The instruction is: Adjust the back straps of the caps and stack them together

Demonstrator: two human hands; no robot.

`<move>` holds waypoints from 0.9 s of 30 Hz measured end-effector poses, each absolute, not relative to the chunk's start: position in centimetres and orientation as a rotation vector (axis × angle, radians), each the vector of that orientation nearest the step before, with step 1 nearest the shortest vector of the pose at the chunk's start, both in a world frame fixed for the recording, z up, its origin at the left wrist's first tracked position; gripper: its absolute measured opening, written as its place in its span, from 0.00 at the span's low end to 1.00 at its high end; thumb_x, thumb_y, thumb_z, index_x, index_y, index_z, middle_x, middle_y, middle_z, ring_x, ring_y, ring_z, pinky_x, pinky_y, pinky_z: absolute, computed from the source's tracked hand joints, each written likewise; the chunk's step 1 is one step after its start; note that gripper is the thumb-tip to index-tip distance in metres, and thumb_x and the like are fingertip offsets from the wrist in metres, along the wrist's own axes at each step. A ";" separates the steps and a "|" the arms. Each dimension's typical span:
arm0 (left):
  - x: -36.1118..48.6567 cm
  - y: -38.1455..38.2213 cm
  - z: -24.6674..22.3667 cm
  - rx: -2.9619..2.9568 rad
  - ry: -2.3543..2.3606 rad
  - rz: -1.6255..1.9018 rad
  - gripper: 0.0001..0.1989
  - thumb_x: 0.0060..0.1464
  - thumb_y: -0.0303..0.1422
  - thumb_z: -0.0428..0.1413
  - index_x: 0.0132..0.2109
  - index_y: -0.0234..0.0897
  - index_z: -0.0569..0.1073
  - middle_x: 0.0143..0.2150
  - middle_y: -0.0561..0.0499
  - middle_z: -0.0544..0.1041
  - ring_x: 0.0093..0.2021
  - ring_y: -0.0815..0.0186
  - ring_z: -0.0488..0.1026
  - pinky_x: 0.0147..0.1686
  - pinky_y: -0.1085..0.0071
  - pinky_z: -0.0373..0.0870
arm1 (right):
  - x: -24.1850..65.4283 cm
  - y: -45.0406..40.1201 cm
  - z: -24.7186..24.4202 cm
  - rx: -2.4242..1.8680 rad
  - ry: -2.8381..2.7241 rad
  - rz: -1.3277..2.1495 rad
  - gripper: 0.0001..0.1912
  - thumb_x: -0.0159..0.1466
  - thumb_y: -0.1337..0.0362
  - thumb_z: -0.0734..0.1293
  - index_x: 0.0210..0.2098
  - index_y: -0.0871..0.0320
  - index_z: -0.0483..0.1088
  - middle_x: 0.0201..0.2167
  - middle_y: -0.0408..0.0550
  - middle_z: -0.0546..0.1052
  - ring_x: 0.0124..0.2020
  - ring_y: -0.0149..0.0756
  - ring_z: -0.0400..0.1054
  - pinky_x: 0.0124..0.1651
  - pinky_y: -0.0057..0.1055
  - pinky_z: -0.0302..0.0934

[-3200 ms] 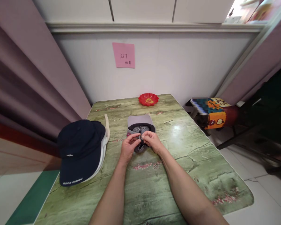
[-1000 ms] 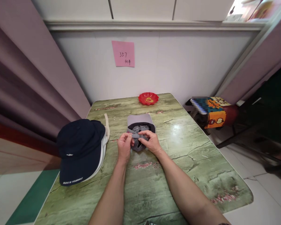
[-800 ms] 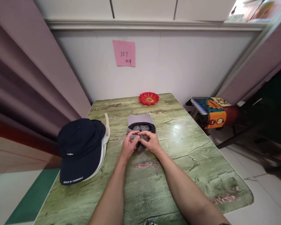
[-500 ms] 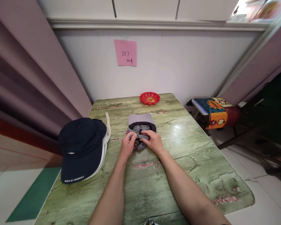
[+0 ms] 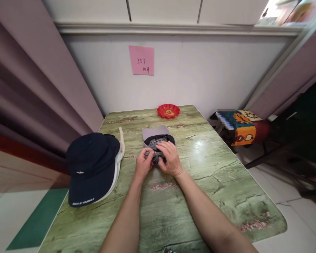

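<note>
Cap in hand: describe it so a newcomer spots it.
On the green table, go to the middle, where the left hand and right hand are. The gray cap there points its brim toward the wall. Unlike the navy cap at the table's left, it shows its inside.

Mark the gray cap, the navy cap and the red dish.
Gray cap (image 5: 155,131): head view, on its brim.
Navy cap (image 5: 93,156): head view, on its crown.
Red dish (image 5: 162,111): head view, on its inner wall.
</note>
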State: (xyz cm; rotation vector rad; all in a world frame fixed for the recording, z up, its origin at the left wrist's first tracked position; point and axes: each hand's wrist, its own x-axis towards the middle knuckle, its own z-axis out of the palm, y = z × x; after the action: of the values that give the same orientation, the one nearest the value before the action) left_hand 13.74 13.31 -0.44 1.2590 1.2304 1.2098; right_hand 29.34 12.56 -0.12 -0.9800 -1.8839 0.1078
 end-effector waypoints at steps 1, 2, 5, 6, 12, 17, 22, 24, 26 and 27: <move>13.7 13.3 -0.3 1.251 1.207 1.211 0.15 0.53 0.45 0.59 0.38 0.39 0.69 0.15 0.61 0.64 0.13 0.73 0.59 0.13 0.79 0.56 | 28.9 12.4 -0.1 -0.936 -1.863 0.165 0.26 0.61 0.68 0.63 0.59 0.55 0.65 0.58 0.53 0.70 0.61 0.44 0.61 0.66 0.46 0.51; 13.8 13.2 -0.3 1.244 1.188 1.210 0.16 0.52 0.45 0.60 0.38 0.39 0.68 0.15 0.62 0.64 0.13 0.73 0.59 0.13 0.79 0.55 | 28.5 12.4 -0.2 -0.909 -1.836 0.233 0.24 0.62 0.68 0.62 0.58 0.55 0.66 0.58 0.54 0.71 0.60 0.43 0.63 0.64 0.44 0.55; 13.9 13.1 0.0 1.239 1.154 1.197 0.15 0.53 0.45 0.59 0.37 0.38 0.68 0.15 0.61 0.64 0.14 0.74 0.59 0.13 0.80 0.56 | 27.8 12.5 -0.6 -0.900 -1.747 0.444 0.18 0.64 0.65 0.63 0.53 0.55 0.70 0.52 0.54 0.74 0.54 0.40 0.68 0.58 0.39 0.63; 13.9 13.1 0.0 1.241 1.141 1.191 0.15 0.54 0.45 0.58 0.37 0.38 0.68 0.16 0.61 0.65 0.14 0.73 0.59 0.14 0.79 0.57 | 27.8 12.6 -0.8 -0.911 -1.724 0.500 0.16 0.65 0.64 0.63 0.52 0.55 0.71 0.49 0.53 0.76 0.52 0.40 0.70 0.56 0.38 0.64; 13.8 13.1 0.1 1.240 1.063 1.136 0.15 0.57 0.44 0.56 0.40 0.36 0.68 0.18 0.59 0.68 0.16 0.73 0.62 0.16 0.78 0.61 | 28.3 13.2 -1.5 -1.006 -1.593 0.638 0.11 0.63 0.63 0.67 0.45 0.54 0.76 0.40 0.49 0.79 0.40 0.38 0.72 0.45 0.34 0.66; 14.0 13.0 0.0 1.234 0.943 1.162 0.15 0.54 0.37 0.58 0.45 0.38 0.63 0.26 0.58 0.71 0.21 0.71 0.68 0.21 0.76 0.67 | 28.3 13.3 -1.5 -1.070 -1.479 0.637 0.06 0.61 0.62 0.68 0.38 0.54 0.77 0.36 0.48 0.78 0.38 0.38 0.72 0.45 0.35 0.65; 14.5 13.1 -0.2 1.247 0.940 1.149 0.19 0.46 0.33 0.63 0.41 0.39 0.62 0.31 0.58 0.69 0.23 0.74 0.68 0.22 0.77 0.66 | 28.5 13.7 -1.5 -0.964 -1.312 0.974 0.06 0.58 0.60 0.70 0.34 0.55 0.74 0.37 0.48 0.77 0.38 0.38 0.71 0.46 0.36 0.66; 14.5 13.2 -0.4 1.248 0.947 1.134 0.18 0.45 0.32 0.64 0.40 0.39 0.63 0.30 0.59 0.68 0.23 0.74 0.67 0.22 0.77 0.65 | 28.9 13.8 -1.4 -0.877 -1.232 1.158 0.08 0.57 0.59 0.70 0.34 0.55 0.72 0.40 0.48 0.77 0.40 0.39 0.72 0.48 0.37 0.65; 14.5 13.3 -0.5 1.259 0.958 1.107 0.17 0.46 0.32 0.63 0.40 0.38 0.64 0.29 0.58 0.69 0.24 0.73 0.67 0.22 0.77 0.65 | 29.3 13.9 -1.3 -0.823 -1.210 1.254 0.08 0.58 0.58 0.70 0.33 0.55 0.71 0.43 0.48 0.77 0.45 0.40 0.71 0.52 0.37 0.63; 14.4 13.3 -0.6 1.268 0.964 1.091 0.15 0.47 0.32 0.62 0.41 0.38 0.65 0.28 0.58 0.69 0.24 0.72 0.67 0.23 0.77 0.65 | 29.5 13.9 -1.2 -0.812 -1.219 1.270 0.09 0.58 0.57 0.70 0.32 0.55 0.71 0.44 0.49 0.76 0.47 0.40 0.70 0.54 0.37 0.61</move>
State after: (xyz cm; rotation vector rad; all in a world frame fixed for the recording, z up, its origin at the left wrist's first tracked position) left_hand 14.42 13.29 -0.57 1.2681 0.9641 1.0913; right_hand 29.51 13.90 -1.18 -0.8121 -1.2186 1.2702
